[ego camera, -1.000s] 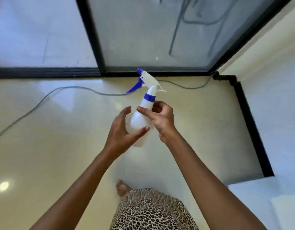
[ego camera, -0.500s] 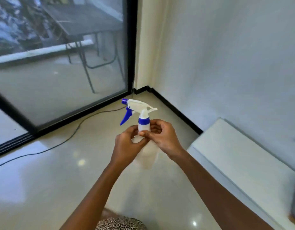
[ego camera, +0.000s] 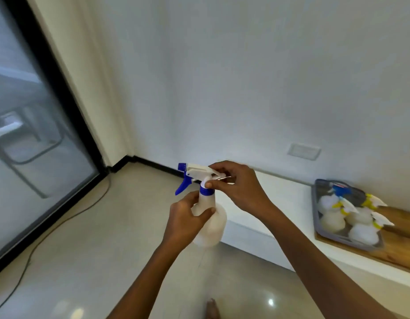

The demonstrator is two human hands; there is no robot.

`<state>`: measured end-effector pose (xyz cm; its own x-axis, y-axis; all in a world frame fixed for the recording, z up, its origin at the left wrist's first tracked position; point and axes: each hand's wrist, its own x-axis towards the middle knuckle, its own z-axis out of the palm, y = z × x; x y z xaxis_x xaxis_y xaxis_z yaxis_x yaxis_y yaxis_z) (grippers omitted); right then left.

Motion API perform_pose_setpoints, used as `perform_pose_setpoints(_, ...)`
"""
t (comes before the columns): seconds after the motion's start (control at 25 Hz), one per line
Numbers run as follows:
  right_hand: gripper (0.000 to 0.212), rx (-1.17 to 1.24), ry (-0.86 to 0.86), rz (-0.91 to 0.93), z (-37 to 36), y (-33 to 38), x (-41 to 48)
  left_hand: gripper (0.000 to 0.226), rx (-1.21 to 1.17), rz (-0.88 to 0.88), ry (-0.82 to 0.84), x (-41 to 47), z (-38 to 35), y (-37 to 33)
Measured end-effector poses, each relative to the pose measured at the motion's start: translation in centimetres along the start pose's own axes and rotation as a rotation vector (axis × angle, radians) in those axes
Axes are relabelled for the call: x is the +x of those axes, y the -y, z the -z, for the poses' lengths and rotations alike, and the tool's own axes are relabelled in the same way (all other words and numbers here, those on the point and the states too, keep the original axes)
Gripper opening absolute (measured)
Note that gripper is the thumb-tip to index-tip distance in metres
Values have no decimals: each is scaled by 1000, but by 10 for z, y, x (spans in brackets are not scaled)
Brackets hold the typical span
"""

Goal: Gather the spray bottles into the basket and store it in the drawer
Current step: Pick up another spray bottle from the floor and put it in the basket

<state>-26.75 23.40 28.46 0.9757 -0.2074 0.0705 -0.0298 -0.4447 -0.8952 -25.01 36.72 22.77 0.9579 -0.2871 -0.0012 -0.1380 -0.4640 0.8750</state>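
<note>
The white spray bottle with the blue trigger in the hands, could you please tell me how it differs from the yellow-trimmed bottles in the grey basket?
The white spray bottle with the blue trigger is held in the air by the left hand and right hand; the yellow-trimmed bottles sit in the grey basket. Its collar and nozzle are blue, theirs yellow. It stands alone; they are crowded together. All have round white bodies.

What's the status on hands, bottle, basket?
Left hand grips spray bottle; right hand on its head. Basket on the counter, partly filled. Path clear.
</note>
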Motion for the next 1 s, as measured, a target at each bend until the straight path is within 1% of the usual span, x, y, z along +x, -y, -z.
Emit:
perform_pose_setpoints(0.12,32,-35,-126,-40,56,-25,14,48,20,-66,95,37,-49,-29)
perform_pose_setpoints(0.2,33,-41,-192,-62,95,-42,28,47,17,-99,152,64,-85,-49)
perform_pose_setpoints(0.4,32,-121,-261,-114,182,-74,68,42,-2,-188,277,133,-167,-101)
perform_pose_setpoints(0.52,29,-196,-325,-116,232,-99,88,37,33,-251,344,173,-215,-128)
perform_pose_setpoints(0.68,30,-254,-425,-191,281,-134,103,43,86,-315,442,210,-274,-150)
perform_pose_setpoints(0.76,29,-236,-462,-241,304,-151,108,47,151,-332,479,224,-301,-161)
perform_pose_setpoints(0.84,25,-244,-500,-272,328,-171,112,49,165,-329,510,235,-324,-172)
perform_pose_setpoints(1.0,18,-278,-617,-335,381,-220,114,48,73,-301,540,247,-360,-185)
